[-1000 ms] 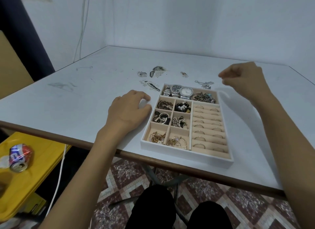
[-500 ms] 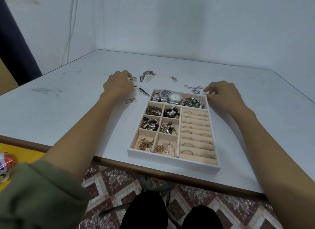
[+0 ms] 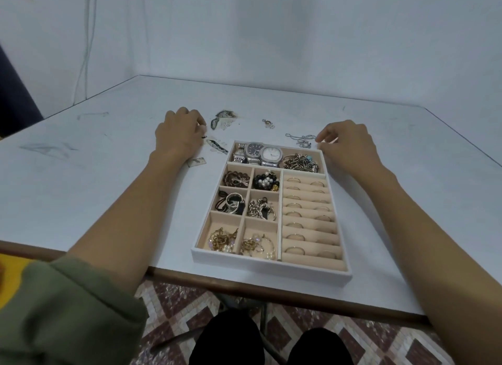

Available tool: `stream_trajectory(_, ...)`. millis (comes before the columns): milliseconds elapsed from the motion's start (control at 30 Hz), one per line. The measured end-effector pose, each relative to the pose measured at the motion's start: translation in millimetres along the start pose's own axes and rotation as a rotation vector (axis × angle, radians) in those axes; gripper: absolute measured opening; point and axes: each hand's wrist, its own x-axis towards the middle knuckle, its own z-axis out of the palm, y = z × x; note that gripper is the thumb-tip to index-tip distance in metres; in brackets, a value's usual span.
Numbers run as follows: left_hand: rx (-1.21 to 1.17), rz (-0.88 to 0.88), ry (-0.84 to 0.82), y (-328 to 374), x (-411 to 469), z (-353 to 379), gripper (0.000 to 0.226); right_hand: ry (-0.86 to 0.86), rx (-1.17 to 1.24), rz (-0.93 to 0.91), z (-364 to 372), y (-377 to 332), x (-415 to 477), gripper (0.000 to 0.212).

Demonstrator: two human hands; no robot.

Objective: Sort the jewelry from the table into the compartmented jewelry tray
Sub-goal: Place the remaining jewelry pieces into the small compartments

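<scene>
The white jewelry tray (image 3: 271, 265) with beige compartments stands near the table's front edge. It holds two watches (image 3: 264, 155), bracelets, beads, chains, and rings in its right column. My left hand (image 3: 179, 136) rests on the table left of the tray's far corner. Its fingers curl down over a small dark jewelry piece (image 3: 204, 137) that shows at the thumb. My right hand (image 3: 345, 144) sits beyond the tray's far right corner. Its thumb and forefinger pinch the end of a silver chain (image 3: 301, 140) lying on the table. A small gold piece (image 3: 268, 123) lies farther back.
Worn, peeled patches (image 3: 222, 117) mark the white table (image 3: 108, 188) behind the tray. A small flat scrap (image 3: 197, 162) lies beside my left wrist. The wall stands close behind, with cables at the left. A tiled floor (image 3: 176, 305) shows below the table edge.
My left hand has reached from beside the tray to the small piece at the back left. My right hand has come down from the air to the chain's end.
</scene>
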Motion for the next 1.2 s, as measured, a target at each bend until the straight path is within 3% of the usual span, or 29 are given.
stream_trajectory(133,-0.018,-0.004,-0.001,-0.9,3.1,3.1,0.025,0.106,0.06,0.04,-7.8,-15.7,7.6,0.021)
stream_trajectory(233,-0.013,0.001,-0.005,-0.9,4.5,4.4,0.027,0.083,0.031,0.034,-6.9,-30.8,24.4,0.022)
stream_trajectory(333,-0.075,-0.005,0.037,-1.7,5.1,4.9,0.024,-0.065,-0.04,-0.031,8.0,-44.0,52.1,0.02)
stream_trajectory(433,-0.1,-0.001,0.04,-2.3,6.4,6.5,0.02,-0.26,-0.131,-0.129,32.0,-57.6,69.2,0.031)
stream_trajectory(500,-0.104,0.017,0.041,-4.1,7.7,7.7,0.017,-0.298,-0.23,-0.196,49.9,-65.7,73.9,0.037)
stream_trajectory(633,-0.111,0.022,0.054,-5.3,7.6,9.3,0.017,-0.247,-0.391,-0.273,75.3,-76.1,79.3,0.034)
stream_trajectory(800,-0.171,0.013,0.083,-7.1,6.7,10.0,0.016,-0.145,-0.38,-0.264,74.2,-84.4,76.3,0.028)
stream_trajectory(1033,-0.183,0.004,0.071,-5.4,6.5,7.6,0.019,-0.171,-0.177,-0.253,63.2,-77.1,72.3,0.028)
stream_trajectory(1200,-0.183,-0.008,0.061,-5.6,7.6,7.3,0.019,-0.117,0.452,-0.016,27.8,-66.0,66.2,0.026)
